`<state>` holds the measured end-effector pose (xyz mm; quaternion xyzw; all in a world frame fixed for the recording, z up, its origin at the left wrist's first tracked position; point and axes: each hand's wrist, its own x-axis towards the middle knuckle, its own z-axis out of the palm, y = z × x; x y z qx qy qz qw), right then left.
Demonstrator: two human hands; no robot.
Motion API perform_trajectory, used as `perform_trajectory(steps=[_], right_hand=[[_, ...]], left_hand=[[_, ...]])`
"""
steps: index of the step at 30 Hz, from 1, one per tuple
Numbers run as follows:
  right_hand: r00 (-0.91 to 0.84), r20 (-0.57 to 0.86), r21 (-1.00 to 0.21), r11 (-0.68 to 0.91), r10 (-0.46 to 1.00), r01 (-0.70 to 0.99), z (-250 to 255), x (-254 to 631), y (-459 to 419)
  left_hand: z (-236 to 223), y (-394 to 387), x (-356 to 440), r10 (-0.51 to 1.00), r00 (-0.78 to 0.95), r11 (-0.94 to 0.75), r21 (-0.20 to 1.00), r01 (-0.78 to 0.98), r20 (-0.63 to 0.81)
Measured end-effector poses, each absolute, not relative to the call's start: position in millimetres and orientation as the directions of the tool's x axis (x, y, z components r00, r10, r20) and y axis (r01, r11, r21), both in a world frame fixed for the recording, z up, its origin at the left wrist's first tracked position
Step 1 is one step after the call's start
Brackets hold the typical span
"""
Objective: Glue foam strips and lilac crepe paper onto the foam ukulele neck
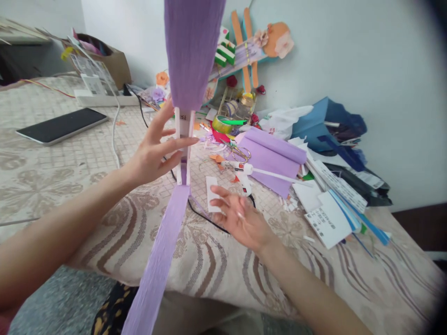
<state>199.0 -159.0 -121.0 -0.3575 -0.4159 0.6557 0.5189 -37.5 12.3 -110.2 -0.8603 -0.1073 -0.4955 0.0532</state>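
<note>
An upright narrow piece with white side edges (pixel 186 158) stands before me, its wide upper part covered in purple crepe paper (pixel 193 51). From its foot a long strip of purple crepe paper (pixel 162 246) runs down over the table's front edge. My left hand (pixel 153 151) grips the narrow white part, with some fingers across its front and others beside it. Lower right, my right hand (pixel 244 216) is held palm up, fingers apart and loosely bent. Its fingertips overlap a small white card (pixel 212 193) on the tablecloth; whether they touch it I cannot tell.
A white glue gun (pixel 243 179), scissors (pixel 240 152), tape (pixel 222 124) and a purple crepe paper roll (pixel 274 153) lie to the right. White card scraps (pixel 328 218) and a blue bag (pixel 317 123) are farther right. A tablet (pixel 63 124) and power strip (pixel 104 97) sit left.
</note>
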Motion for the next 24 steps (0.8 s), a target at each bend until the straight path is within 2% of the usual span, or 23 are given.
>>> perform_trajectory(steps=[4,9,14,17,20,24], right_hand=[[-0.154,-0.098,-0.850,-0.164,0.983,-0.501,-123.2,197.9,-153.5],[-0.272,-0.139,-0.812,-0.267,0.952,-0.519,-120.6,199.5,-154.8],[-0.190,-0.189,-0.742,-0.267,0.963,-0.615,-127.3,201.7,-154.2],[-0.151,-0.164,-0.757,-0.223,0.975,-0.614,-125.9,199.6,-156.2],[-0.205,-0.159,-0.782,-0.250,0.966,-0.571,-118.9,195.8,-158.5],[-0.251,-0.154,-0.789,-0.272,0.956,-0.551,-113.0,191.9,-156.2]], left_hand=[[-110.2,10.6,-37.3,0.225,0.457,-0.963,0.125,0.239,0.861],[-108.0,6.3,-37.0,0.129,0.497,-0.960,-0.017,0.278,0.858],[-106.6,2.9,-36.7,0.169,0.493,-0.956,0.020,0.293,0.853],[-106.5,1.7,-36.8,0.167,0.501,-0.961,0.026,0.277,0.849],[-106.8,1.5,-36.7,0.185,0.499,-0.954,0.033,0.297,0.847],[-107.3,2.8,-36.4,0.121,0.492,-0.955,-0.033,0.294,0.862]])
